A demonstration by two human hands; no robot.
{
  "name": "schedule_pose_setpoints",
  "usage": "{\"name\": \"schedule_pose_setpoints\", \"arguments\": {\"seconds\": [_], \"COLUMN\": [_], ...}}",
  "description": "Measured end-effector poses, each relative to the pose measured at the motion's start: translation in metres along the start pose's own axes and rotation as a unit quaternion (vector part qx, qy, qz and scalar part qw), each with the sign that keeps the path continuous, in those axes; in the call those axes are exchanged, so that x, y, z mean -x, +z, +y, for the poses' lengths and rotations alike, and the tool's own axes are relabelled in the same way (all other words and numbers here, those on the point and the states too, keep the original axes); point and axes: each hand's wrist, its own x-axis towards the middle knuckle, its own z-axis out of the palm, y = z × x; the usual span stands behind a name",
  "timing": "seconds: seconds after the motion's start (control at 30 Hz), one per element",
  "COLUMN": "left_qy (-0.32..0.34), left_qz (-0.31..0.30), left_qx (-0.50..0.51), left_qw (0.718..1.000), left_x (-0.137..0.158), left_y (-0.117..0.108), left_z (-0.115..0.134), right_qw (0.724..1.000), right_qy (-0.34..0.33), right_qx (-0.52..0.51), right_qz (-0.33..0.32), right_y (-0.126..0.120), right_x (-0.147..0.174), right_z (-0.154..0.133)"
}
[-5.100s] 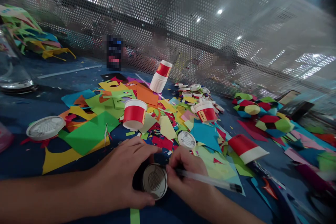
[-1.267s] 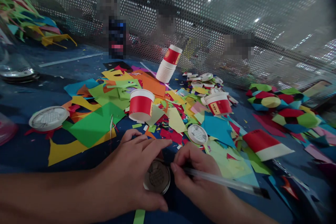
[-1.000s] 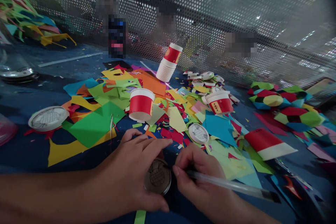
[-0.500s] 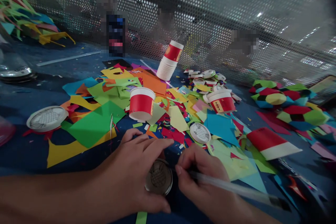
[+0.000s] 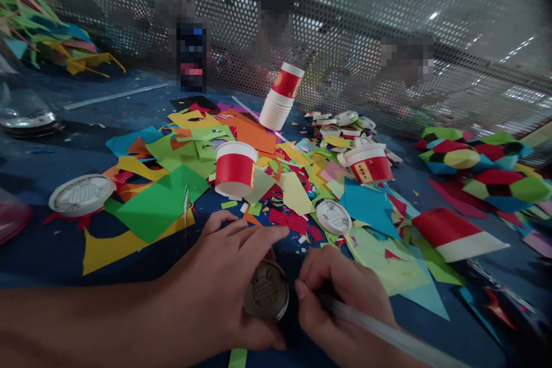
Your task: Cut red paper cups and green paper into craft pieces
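My left hand (image 5: 230, 276) curls around a small round disc (image 5: 266, 293), its thumb along the near edge and its fingers along the far edge. A dark criss-cross pattern inside a circle is drawn on the disc's shaded face. Between the thumb and fingers of my right hand (image 5: 340, 299) is a pen with a long clear barrel (image 5: 383, 328). Its tip points left at the disc's right edge; whether it touches cannot be made out. Similar white discs with drawn patterns lie beyond: one disc (image 5: 333, 217) ahead to the right, another disc (image 5: 81, 195) at left.
Coloured paper scraps (image 5: 161, 201) spread over the blue table. A red and white paper cup (image 5: 236, 169), a tilted cup stack (image 5: 280, 98) and another cup (image 5: 368, 164) stand among them. A cut cup piece (image 5: 457, 233) lies at right. A perforated metal screen (image 5: 336, 52) rises behind.
The pen's rear end has swung lower, towards the bottom edge. Both hands and the disc appear slightly further right, along with the whole view. My left hand keeps its hold.
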Motion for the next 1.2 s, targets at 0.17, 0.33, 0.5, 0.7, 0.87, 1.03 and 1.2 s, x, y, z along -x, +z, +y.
{"name": "schedule_pose_setpoints", "arguments": {"seconds": [0.17,0.33,0.5,0.7,0.87,1.03,1.2], "left_qy": [-0.001,-0.021,-0.023,-0.022,-0.030,-0.036,-0.027], "left_qz": [0.002,-0.019,-0.022,-0.024,-0.024,-0.031,-0.021], "left_qx": [-0.003,0.007,0.009,0.009,0.009,0.014,0.010], "left_qw": [1.000,1.000,0.999,0.999,0.999,0.999,0.999], "left_x": [0.0006,-0.0011,0.0008,0.0001,-0.0047,-0.0025,0.0002], "left_y": [0.0001,-0.0041,-0.0037,-0.0021,-0.0023,-0.0011,0.0016], "left_z": [0.0012,0.0038,0.0029,0.0035,0.0047,0.0036,0.0021], "right_qw": [1.000,0.999,0.999,0.998,0.997,0.995,0.994], "right_qy": [-0.016,-0.037,-0.048,-0.062,-0.066,-0.084,-0.091], "right_qx": [-0.002,0.000,0.010,0.021,0.011,0.005,0.010], "right_qz": [-0.001,0.004,0.013,0.024,0.023,0.057,0.060], "right_y": [0.0021,0.0052,0.0046,0.0019,0.0043,0.0070,0.0070], "right_x": [0.0013,0.0006,0.0008,0.0030,0.0026,-0.0001,-0.0007], "right_z": [0.0018,0.0029,0.0001,-0.0004,-0.0008,-0.0008,-0.0013]}}
